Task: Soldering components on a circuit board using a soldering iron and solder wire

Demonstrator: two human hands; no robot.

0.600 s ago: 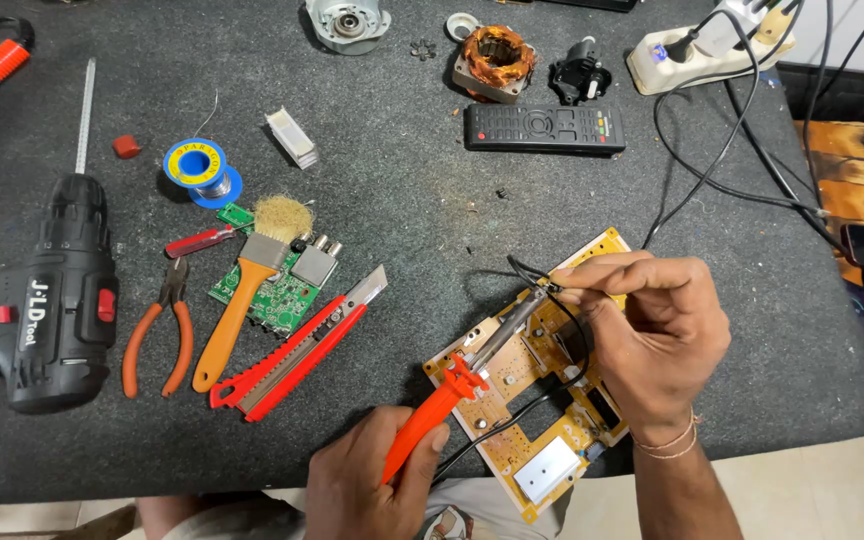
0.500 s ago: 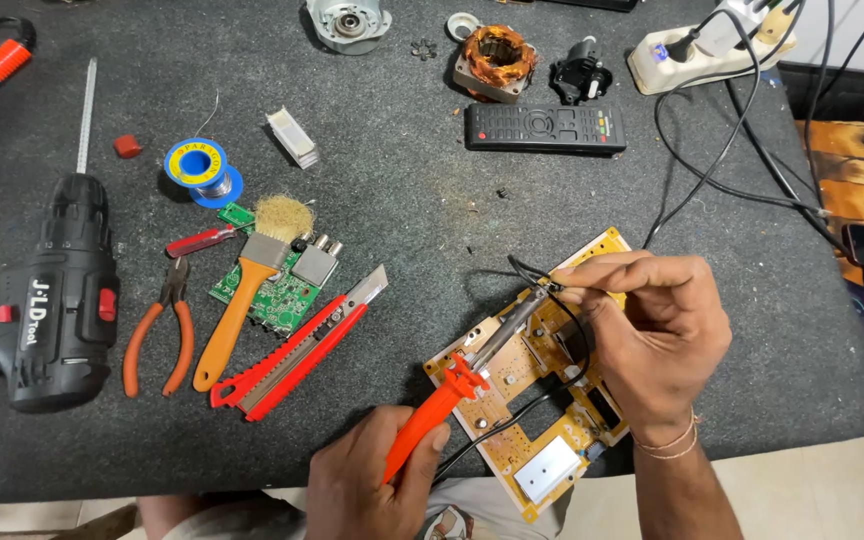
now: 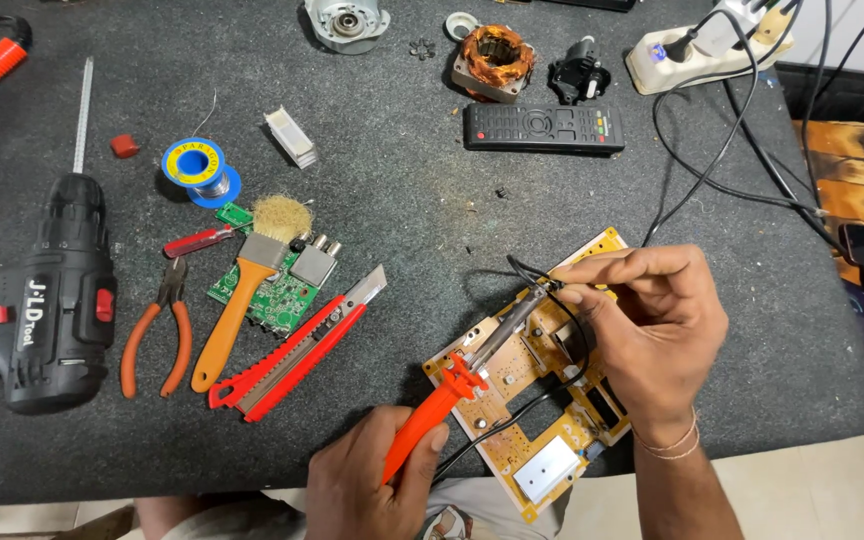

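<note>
The left hand [image 3: 367,480] grips an orange soldering iron [image 3: 452,400], its tip at the far corner of the yellow board [image 3: 542,470]. The right hand [image 3: 652,330], resting over the board, pinches a thin wire [image 3: 527,272] at that tip. Neither hand has shifted from a moment earlier. Left of the board lie a red cutter [image 3: 297,350], a brush [image 3: 242,300], pliers [image 3: 157,335] and a drill [image 3: 47,300].

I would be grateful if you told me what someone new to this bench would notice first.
Most likely the bright orange soldering iron, held in the left hand at the near edge, its tip on the yellow circuit board. The right hand pinches a thin black wire over that board. To the far left lies a bulky black cordless drill, with an orange-handled brush and a red utility knife between.
</note>
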